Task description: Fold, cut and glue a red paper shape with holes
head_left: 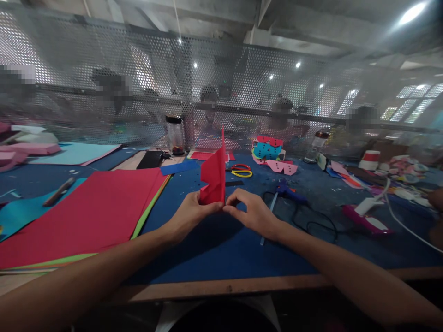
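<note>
A piece of red paper (213, 177), folded and with a notch cut in its left edge, stands upright above the blue table top. My left hand (187, 214) grips its lower left part, thumb across the bottom and fingers behind. At the bottom right corner of the paper, my right hand (256, 213) pinches the edge between thumb and forefinger. Just beyond lie scissors with red and yellow handles (242, 174). A blue glue gun (289, 191) rests to the right of my right hand, with a pale glue stick (274, 203) near it.
A large stack of coloured sheets, red on top (86, 203), covers the left side. Cut paper masks (282, 167) and a glass jar (175, 136) stand at the back, before a perforated metal screen (238, 69). A magenta power strip (368, 220) with cables lies right.
</note>
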A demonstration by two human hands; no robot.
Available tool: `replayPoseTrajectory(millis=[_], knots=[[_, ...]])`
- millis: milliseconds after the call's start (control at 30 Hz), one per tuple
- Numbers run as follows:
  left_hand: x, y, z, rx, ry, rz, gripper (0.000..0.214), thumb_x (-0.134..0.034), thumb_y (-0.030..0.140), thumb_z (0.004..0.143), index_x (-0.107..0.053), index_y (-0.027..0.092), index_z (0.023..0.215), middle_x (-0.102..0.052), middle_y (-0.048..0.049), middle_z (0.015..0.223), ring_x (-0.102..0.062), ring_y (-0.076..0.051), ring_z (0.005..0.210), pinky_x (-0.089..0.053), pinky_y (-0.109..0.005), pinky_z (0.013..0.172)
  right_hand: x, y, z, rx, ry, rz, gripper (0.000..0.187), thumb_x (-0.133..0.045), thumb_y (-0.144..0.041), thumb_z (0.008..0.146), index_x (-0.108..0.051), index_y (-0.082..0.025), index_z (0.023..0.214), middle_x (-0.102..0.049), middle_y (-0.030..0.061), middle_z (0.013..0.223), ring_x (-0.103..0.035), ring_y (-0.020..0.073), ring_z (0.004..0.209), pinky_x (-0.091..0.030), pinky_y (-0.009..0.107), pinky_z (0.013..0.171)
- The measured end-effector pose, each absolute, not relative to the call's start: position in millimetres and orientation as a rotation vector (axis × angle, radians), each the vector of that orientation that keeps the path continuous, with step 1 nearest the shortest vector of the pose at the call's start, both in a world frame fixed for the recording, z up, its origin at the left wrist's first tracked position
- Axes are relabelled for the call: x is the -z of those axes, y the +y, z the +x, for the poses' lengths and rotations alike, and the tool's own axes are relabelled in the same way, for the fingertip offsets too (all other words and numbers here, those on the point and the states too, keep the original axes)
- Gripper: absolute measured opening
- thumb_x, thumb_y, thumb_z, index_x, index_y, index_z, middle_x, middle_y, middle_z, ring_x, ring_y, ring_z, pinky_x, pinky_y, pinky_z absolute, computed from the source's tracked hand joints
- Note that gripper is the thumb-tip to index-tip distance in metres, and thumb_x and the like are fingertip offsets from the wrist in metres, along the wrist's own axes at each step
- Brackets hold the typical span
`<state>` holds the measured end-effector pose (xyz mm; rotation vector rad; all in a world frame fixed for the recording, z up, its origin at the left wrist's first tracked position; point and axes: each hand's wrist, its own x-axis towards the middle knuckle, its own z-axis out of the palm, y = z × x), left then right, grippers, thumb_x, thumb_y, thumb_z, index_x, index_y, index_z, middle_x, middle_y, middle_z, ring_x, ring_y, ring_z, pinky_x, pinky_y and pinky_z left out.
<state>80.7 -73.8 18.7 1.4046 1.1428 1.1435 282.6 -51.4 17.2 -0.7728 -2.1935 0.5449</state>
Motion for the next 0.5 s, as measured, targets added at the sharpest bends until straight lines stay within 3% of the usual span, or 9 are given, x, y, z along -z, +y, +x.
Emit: replayPoseTrajectory(millis=[200, 500], knots=[[-19.9, -76.3, 82.7, -1.114, 1.132, 1.472, 0.031, -0.082, 0.033, 0.067, -0.073, 0.014, 0.089, -0.071, -0.0012, 0.077, -0.061, -0.017, 0.068, -0.044, -0.025, 0.064, -21.4, -51.0, 281.6, -0.728, -2.044, -0.809, 0.020, -0.069, -0.036, 0.089, -0.062, -0.020, 0.100, -0.070, 0.0018, 0.093, -0.065, 0.0161, 0.086, -0.052, 0.030, 0.081], [-17.2, -76.4, 83.9, -1.086, 1.125, 1.502, 0.024, -0.079, 0.030, 0.070, -0.072, 0.013, 0.087, -0.071, -0.0017, 0.074, -0.059, -0.016, 0.065, -0.042, -0.025, 0.062, -18.7, -49.2, 281.0, -0.832, -2.022, -0.828, 0.013, -0.066, -0.032, 0.089, -0.065, -0.019, 0.092, -0.070, 0.0012, 0.088, -0.065, 0.0153, 0.083, -0.052, 0.029, 0.078]])
